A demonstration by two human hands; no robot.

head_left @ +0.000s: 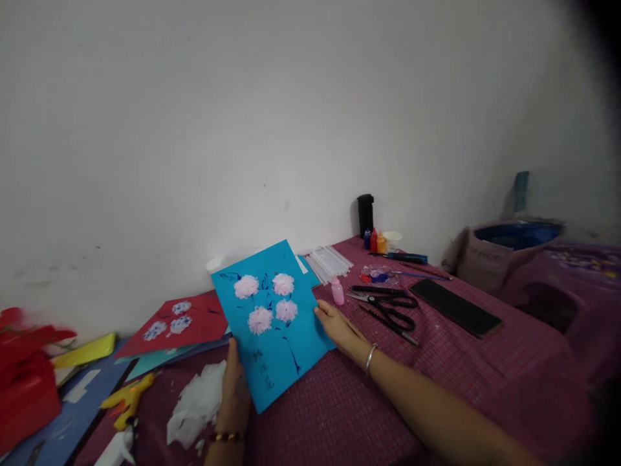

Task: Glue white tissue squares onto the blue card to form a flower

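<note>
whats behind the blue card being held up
Past the blue card, part of a red card shows at left, with part of another blue sheet and white strips at upper right. Anything directly behind its middle is covered and cannot be seen.

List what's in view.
Held card: 1, blue, centre
Flowered card: 1, red, left
Glue gun: 1, yellow, left
Tissue: 1 heap, white, left
Blurred flowers: several, red, left
Glue sticks: several, whitish, back
Bottles: 4, pink centre; blue, red, orange back
Flask: 1, black, back
Bowl: 1, white, back
Palette: 1, clear, right
Scissors: 1, black, right
Pens: several, dark, right
Flat slab: 1, black, right
Tub: 1, blue inside, right
Tablecloth: 1, maroon, beneath
Left hand: 1, holding card
Right hand: 1, holding card
</note>
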